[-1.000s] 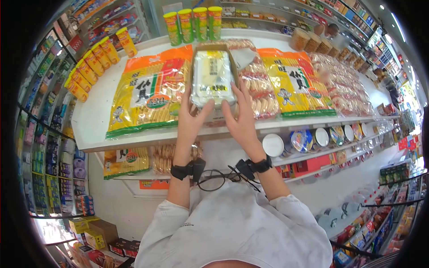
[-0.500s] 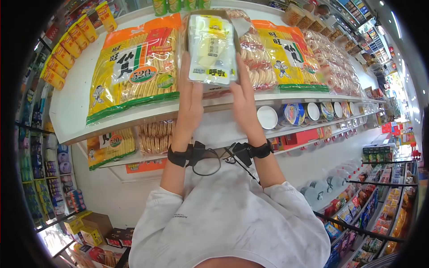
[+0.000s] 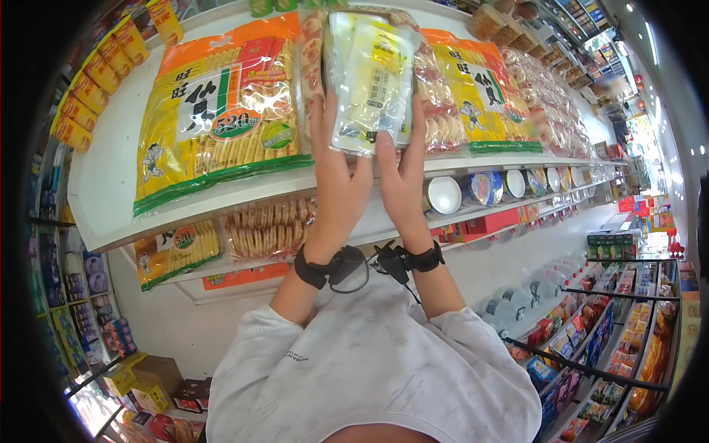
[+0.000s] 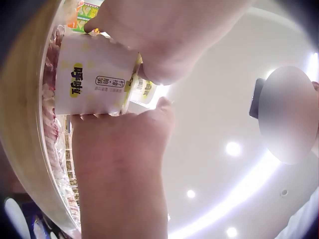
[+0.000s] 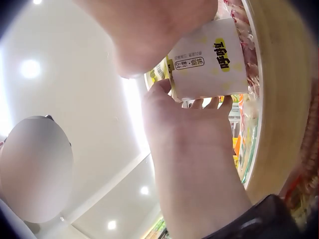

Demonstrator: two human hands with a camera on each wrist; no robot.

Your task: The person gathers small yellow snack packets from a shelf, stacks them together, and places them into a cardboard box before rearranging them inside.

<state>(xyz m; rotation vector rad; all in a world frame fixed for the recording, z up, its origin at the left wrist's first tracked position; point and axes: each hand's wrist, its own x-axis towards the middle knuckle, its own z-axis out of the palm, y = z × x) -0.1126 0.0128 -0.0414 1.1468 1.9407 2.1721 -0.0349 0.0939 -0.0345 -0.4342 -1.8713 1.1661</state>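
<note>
A white cardboard box [image 4: 94,77] with yellow marks and dark lettering holds white and yellow snack packets [image 3: 375,85], the top one lying aslant. My left hand [image 3: 342,181] grips the box's left side. From the other side my right hand [image 3: 402,177] grips it, its thumb over the lower edge of the top packet. Fingertips show past the box wall in the right wrist view. Beneath and around the box are clear bags of round crackers [image 3: 437,122]. To its left lies a large yellow and orange bag of rice crackers [image 3: 221,111].
A second yellow rice cracker bag [image 3: 480,100] lies to the right. Yellow canisters [image 3: 103,70] line the left end of the white shelf [image 3: 100,184]. Below its front edge sit round tubs [image 3: 443,196] and more cracker bags [image 3: 269,225]. Bottles [image 3: 509,306] stand lower right.
The shelf and its goods have shifted up and left in the head view. The top packet, straight half a second ago, now lies aslant. Both hands stay at the box's sides.
</note>
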